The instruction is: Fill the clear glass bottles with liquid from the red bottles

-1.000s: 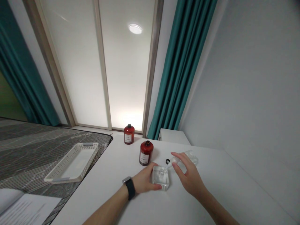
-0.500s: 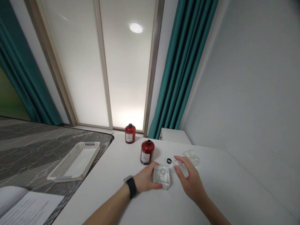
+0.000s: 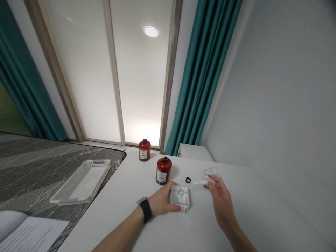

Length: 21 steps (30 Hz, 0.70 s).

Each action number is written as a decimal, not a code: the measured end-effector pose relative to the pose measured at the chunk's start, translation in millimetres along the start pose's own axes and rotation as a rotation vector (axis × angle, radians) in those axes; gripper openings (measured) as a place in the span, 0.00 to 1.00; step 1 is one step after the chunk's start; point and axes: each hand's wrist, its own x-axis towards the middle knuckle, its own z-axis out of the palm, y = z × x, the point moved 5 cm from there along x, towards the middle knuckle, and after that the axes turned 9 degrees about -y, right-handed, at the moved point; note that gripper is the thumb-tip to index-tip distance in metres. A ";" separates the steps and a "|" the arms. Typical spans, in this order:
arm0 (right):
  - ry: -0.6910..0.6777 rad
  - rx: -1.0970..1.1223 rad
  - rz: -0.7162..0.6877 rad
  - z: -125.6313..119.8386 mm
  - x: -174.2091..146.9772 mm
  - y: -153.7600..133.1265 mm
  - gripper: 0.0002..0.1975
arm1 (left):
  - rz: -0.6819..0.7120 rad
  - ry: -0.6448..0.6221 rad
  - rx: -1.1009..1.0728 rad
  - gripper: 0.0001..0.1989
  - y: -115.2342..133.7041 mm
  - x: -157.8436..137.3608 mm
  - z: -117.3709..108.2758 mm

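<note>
My left hand is wrapped round the side of a square clear glass bottle standing on the white table, its round mouth facing up. To the right of the bottle, my right hand pinches a small white funnel, its narrow spout pointing left. The funnel's wide end is partly hidden by my fingers. A black ring lies between the funnel and a dark red bottle with a white label. That red bottle has its mouth uncovered. Crumpled clear plastic lies just behind my right hand.
A second red bottle, with a dark cap, stands farther back on the white table. On the left, a white perforated basket and an open book rest on a grey patterned surface. A white cabinet stands behind the table.
My right hand has moved right, away from the glass bottle, and turned the funnel so its spout lies more sideways. My left hand keeps its hold on the glass bottle.
</note>
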 end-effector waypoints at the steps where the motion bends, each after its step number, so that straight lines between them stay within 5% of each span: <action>1: 0.022 -0.008 0.000 -1.3 2.2 3.6 0.17 | -0.004 -0.001 -0.003 0.30 0.0 -0.1 0.1; 8: 0.100 -0.264 -0.089 1.2 13.3 24.9 0.17 | -0.003 0.000 -0.009 0.30 -3.6 0.8 0.8; 21: 0.038 -0.497 -0.150 20.7 1.8 45.7 0.13 | 0.025 -0.002 0.011 0.30 -4.1 1.3 1.1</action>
